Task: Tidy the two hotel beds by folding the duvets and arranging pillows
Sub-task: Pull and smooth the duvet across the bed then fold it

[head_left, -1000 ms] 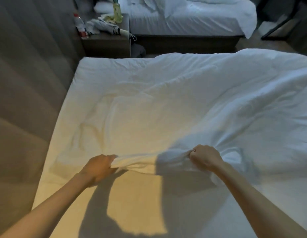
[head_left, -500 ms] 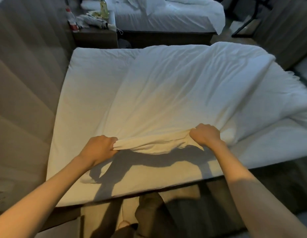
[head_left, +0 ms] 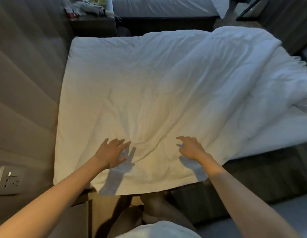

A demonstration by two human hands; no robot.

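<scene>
Hovering over the creased white duvet (head_left: 158,83), left hand (head_left: 111,152) and right hand (head_left: 192,148) spread empty fingers.

Both hands have let go of the duvet (head_left: 158,83). L hand (head_left: 113,152) & R hand (head_left: 190,148) now have fingers spread & nearly straight, palms down over the cloth near its front edge, each throwing a shadow on it. Can't tell if they touch it. The bunched ridge pinched btw them 0.5 s ago is gone: that edge lies flat, w/ only soft creases fanning out. The duvet now reaches the padded headboard (head_left: 29,83) at left, covering the strip that was bare sheet, & its front edge hangs just past the bed's near side. View sits further back: a wall socket (head_left: 7,182) now shows lower left.
</scene>
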